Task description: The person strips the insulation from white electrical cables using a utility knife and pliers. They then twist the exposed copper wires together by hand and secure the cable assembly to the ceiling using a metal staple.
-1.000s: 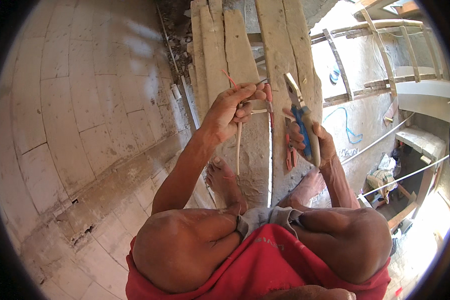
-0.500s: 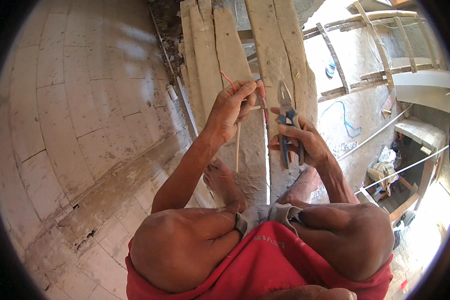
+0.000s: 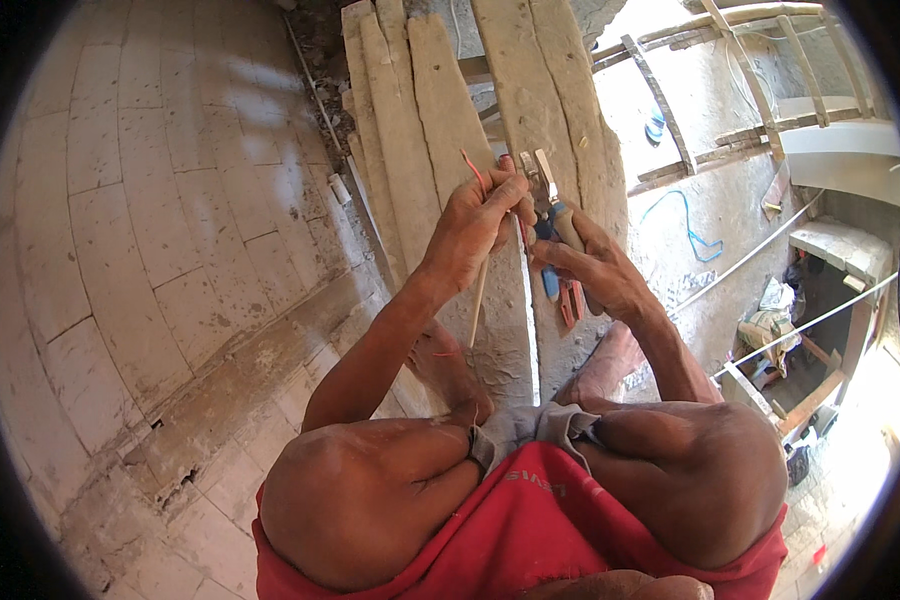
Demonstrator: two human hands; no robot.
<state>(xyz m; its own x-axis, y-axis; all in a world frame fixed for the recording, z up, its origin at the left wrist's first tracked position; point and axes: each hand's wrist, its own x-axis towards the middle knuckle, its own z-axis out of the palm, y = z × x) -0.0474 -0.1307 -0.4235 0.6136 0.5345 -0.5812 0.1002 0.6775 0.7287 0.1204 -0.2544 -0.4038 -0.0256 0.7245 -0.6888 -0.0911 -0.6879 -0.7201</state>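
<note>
My left hand is closed, pinching a thin cable. From its top a red wire pokes out, and a pale length of cable hangs below the palm. A dark red end shows just above my fingertips; whether it is wire or tape is unclear. In my right hand is a pair of pliers with blue and red handles. The jaws point away from me and stand apart, close beside my left fingertips. My fingers hide part of the handles, and nothing can be made out between the jaws.
Rough wooden planks lie under the hands, with a narrow gap between boards. Grey tiles cover the floor to the left. On the right are a wooden ladder-like frame, a blue cord and a cluttered recess.
The pliers have moved left toward my left hand, and their jaws have parted. My left hand has shifted slightly right and nearer to me, still gripping the cable.
</note>
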